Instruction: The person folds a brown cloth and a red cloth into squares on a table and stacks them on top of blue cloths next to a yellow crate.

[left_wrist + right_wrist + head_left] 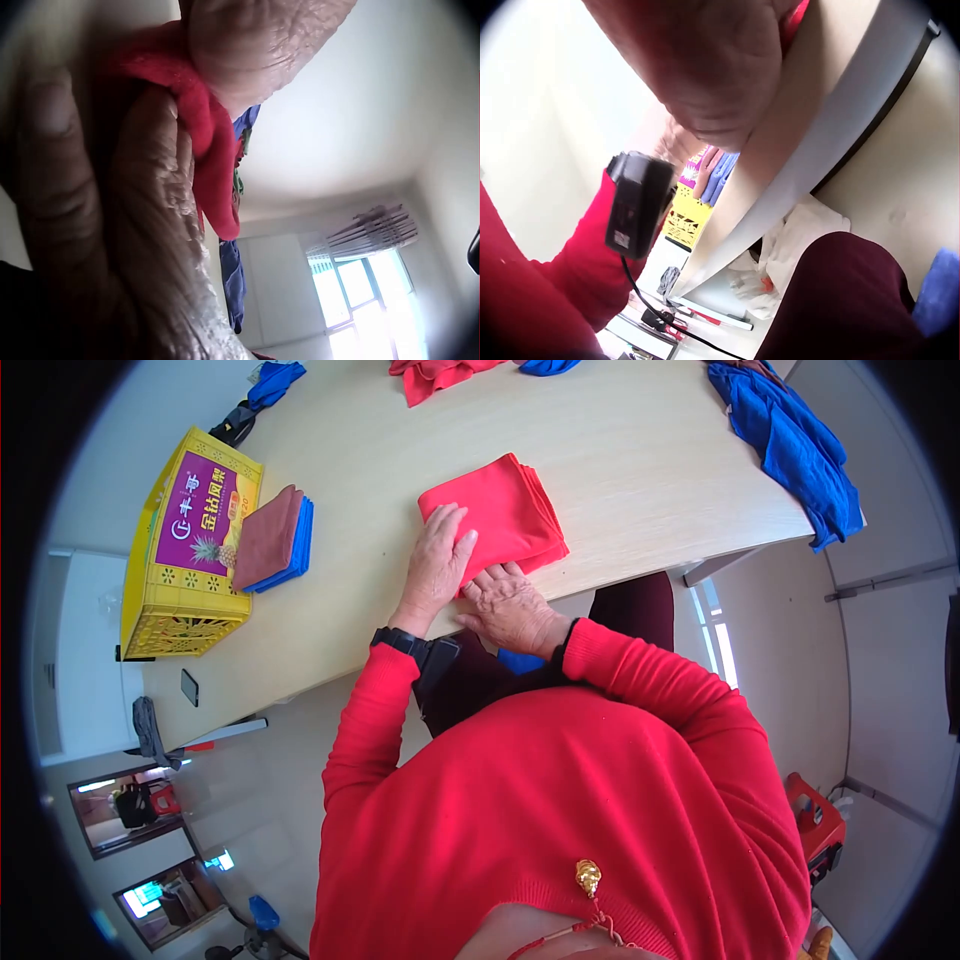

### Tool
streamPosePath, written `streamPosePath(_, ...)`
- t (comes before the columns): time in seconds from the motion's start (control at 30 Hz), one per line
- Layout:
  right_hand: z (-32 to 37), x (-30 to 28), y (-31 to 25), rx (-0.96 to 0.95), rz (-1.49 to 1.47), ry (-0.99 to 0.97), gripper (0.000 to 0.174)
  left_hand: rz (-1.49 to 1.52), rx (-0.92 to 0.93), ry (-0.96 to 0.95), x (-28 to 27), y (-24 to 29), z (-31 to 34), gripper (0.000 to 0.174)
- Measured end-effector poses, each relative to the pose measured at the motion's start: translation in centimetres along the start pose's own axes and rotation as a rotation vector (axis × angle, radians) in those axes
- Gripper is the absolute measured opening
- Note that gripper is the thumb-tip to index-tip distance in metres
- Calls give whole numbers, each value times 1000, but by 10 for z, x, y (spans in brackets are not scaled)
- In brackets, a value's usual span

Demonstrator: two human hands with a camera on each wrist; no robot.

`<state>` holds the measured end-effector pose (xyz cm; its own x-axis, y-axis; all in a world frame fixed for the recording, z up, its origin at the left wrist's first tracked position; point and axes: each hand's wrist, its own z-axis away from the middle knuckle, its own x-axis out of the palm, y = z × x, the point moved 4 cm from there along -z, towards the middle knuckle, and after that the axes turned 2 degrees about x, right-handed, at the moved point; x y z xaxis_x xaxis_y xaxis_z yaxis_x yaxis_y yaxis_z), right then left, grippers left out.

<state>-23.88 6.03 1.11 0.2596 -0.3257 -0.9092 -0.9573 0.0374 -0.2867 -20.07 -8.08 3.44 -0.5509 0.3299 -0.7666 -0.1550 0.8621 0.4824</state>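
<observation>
A folded red cloth (495, 510) lies near the table's front edge, its layered edges showing on the right side. My left hand (437, 560) rests on its left near corner, fingers extended over the top. Beside it, my right hand (510, 600) lies on the cloth's near corner at the table edge, fingers pointing forward and the back of the hand up. In the left wrist view, a rounded fold of the red cloth (214, 150) shows between bare skin above and fingers (154, 165) below. The right wrist view shows mostly the underside of the right hand (720, 67).
A yellow crate (190, 600) stands on the left, with folded brown cloth (268, 540) and blue cloth (300, 550) beside it. More red cloth (435, 375) lies at the far side. Blue cloth (790, 450) hangs over the right corner. A phone (190, 687) lies at the left.
</observation>
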Motion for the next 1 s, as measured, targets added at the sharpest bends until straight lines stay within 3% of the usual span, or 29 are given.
streamPosePath(0.1,3,-8,-1,-53,57,18,50,-54,81,-67,9,-5,9,48)
streamPosePath(0.23,7,-29,1,-147,31,-139,51,-26,90,-163,13,-10,11,55)
streamPosePath(0.33,-5,-68,6,177,-619,-777,53,-121,134,-191,10,-6,13,58)
streamPosePath(0.37,-8,-73,7,181,-617,-784,53,-170,157,-208,12,-5,15,59)
streamPosePath(0.43,-26,-88,23,413,-714,-353,55,-220,155,-235,17,-5,16,60)
streamPosePath(0.47,-34,-68,32,411,-713,-357,55,-278,155,-262,19,-6,16,61)
streamPosePath(0.53,-51,-32,54,197,-253,220,57,-341,150,-289,18,-7,17,62)
streamPosePath(0.57,-54,-23,57,195,-259,219,57,-324,160,-272,15,-2,19,61)
streamPosePath(0.67,-60,-4,63,287,141,155,59,-293,172,-240,7,2,24,61)
streamPosePath(1.0,-57,2,76,296,227,145,61,-209,10,-147,-24,-13,59,51)
